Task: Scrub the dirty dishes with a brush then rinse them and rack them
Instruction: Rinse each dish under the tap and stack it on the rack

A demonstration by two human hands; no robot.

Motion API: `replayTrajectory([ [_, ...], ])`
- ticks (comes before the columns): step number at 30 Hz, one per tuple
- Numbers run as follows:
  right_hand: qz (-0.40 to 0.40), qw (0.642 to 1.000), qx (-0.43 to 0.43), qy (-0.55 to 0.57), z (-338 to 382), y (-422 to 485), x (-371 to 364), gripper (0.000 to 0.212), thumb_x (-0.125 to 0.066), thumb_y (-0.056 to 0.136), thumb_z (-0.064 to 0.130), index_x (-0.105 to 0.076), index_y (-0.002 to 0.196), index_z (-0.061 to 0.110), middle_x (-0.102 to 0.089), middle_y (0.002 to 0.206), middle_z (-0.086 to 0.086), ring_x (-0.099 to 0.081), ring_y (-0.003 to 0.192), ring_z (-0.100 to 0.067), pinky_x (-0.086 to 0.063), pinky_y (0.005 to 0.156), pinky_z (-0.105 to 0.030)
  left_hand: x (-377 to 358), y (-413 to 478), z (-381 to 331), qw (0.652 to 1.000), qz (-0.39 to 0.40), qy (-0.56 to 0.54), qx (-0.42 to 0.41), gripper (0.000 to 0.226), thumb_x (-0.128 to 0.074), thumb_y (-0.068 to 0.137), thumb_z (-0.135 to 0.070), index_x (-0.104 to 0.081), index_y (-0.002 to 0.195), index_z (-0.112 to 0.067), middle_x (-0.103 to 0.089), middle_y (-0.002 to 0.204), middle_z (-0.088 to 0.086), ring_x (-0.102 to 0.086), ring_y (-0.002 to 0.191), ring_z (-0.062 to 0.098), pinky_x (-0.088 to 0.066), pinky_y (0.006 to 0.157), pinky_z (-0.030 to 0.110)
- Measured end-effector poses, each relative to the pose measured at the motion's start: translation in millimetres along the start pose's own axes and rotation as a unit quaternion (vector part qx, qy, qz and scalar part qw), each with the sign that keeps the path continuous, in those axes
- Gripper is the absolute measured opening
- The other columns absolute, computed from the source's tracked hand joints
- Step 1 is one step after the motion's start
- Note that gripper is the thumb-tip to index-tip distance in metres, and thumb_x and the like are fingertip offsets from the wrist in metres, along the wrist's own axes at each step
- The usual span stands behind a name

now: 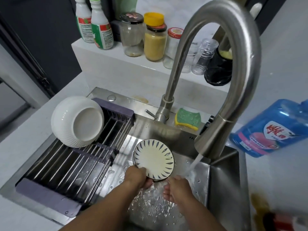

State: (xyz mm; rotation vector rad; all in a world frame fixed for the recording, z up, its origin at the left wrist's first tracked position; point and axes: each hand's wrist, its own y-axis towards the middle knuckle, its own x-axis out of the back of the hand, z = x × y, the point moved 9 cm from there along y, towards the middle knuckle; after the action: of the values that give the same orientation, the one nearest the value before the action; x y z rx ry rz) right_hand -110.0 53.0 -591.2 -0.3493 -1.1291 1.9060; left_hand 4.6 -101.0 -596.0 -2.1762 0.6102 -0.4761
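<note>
Tilted over the sink (221, 180), the patterned plates (154, 157) are held at their near rim in the grip of the left hand (138, 176), just left of the stream (195, 164) wetting the loose, empty right hand (175, 187), the rack (70, 167) lying farther left.

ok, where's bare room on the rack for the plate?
Rack bars are bare from the white bowls forward to the purple front rail, also right of the bowls. Crowded: the ledge behind, lined with jars and bottles.
</note>
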Motion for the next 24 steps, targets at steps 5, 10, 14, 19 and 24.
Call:
replayTrajectory([
  [5, -0.053, 0.998, 0.03, 0.003, 7.0, 6.2, 29.8, 0.023, -0.043, 0.102, 0.006, -0.057, 0.084, 0.002, -0.053, 0.06, -0.01, -0.05, 0.045, -0.02, -0.044, 0.045, -0.03, 7.2, -19.0, -8.0, 0.997, 0.051, -0.005, -0.063, 0.017, -0.043, 0.1, -0.001, -0.057, 0.109, -0.001, -0.071, 0.075, 0.024, -0.066, 0.06, 0.032, -0.062, 0.07, 0.053],
  [10, -0.088, 0.984, 0.104, -0.111, 18.2, 17.9, 50.3, 0.04, -0.038, 0.095, 0.047, -0.059, 0.101, 0.014, -0.068, 0.092, -0.014, -0.062, 0.079, -0.032, -0.054, 0.075, -0.048, -1.2, -46.3, -6.4, 0.989, 0.122, 0.007, -0.077, 0.016, -0.048, 0.104, -0.008, -0.058, 0.117, -0.009, -0.077, 0.089, 0.018, -0.074, 0.068, 0.028, -0.062, 0.064, 0.037],
  [14, -0.121, 0.969, 0.172, -0.133, 44.9, -16.9, 62.4, 0.027, -0.042, 0.107, 0.031, -0.058, 0.106, 0.01, -0.067, 0.106, -0.015, -0.062, 0.097, -0.034, -0.047, 0.084, -0.037, -20.7, -65.5, -4.8, 0.984, 0.164, -0.025, -0.058, 0.014, -0.05, 0.105, -0.009, -0.056, 0.118, -0.009, -0.078, 0.091, 0.018, -0.073, 0.067, 0.027, -0.061, 0.06, 0.032],
  [19, -0.158, 0.957, 0.224, -0.098, 44.7, -46.6, 81.3, 0.022, -0.043, 0.107, 0.024, -0.059, 0.103, 0.011, -0.066, 0.098, -0.009, -0.063, 0.095, -0.033, -0.049, 0.084, -0.037, -33.6, -76.0, 1.0, 0.984, 0.154, -0.048, -0.072, 0.02, -0.054, 0.103, -0.008, -0.056, 0.121, -0.015, -0.078, 0.1, 0.011, -0.076, 0.083, 0.031, -0.062, 0.068, 0.037],
  [24, -0.163, 0.963, 0.207, -0.06, 34.0, -59.7, 89.2, 0.014, -0.047, 0.106, 0.027, -0.059, 0.107, 0.019, -0.069, 0.104, -0.005, -0.065, 0.095, -0.029, -0.053, 0.086, -0.039, -50.5, -93.0, 0.7, 0.975, 0.187, -0.093, -0.072, 0.05, -0.061, 0.09, 0.013, -0.055, 0.124, -0.023, -0.075, 0.112, 0.01, -0.075, 0.095, 0.038, -0.062, 0.075, 0.049],
])
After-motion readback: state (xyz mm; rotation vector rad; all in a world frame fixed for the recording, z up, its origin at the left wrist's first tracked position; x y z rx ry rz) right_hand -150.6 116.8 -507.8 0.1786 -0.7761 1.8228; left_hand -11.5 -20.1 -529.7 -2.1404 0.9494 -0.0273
